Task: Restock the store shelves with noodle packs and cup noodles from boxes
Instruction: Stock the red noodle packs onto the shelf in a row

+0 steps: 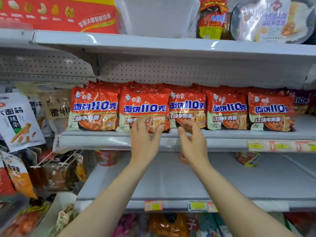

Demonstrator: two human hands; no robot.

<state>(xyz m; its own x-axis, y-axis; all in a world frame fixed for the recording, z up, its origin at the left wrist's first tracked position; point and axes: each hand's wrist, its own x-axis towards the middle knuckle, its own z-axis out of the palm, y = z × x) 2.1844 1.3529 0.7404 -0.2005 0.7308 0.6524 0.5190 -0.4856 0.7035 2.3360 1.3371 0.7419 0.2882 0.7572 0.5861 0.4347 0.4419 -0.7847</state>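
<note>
Left hand point(145, 135): fingers spread flat, pressing the front of the second noodle pack point(144, 109) in the row. Right hand point(192, 139) hovers just beside it, fingers loosely curled, holding nothing (close to the third pack). Five red packs line the middle shelf point(222, 134).

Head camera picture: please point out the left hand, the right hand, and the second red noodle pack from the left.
left hand point(145, 139), head view, back of the hand.
right hand point(193, 141), head view, back of the hand.
second red noodle pack point(144, 106), head view, blue lettering on its front.
</note>
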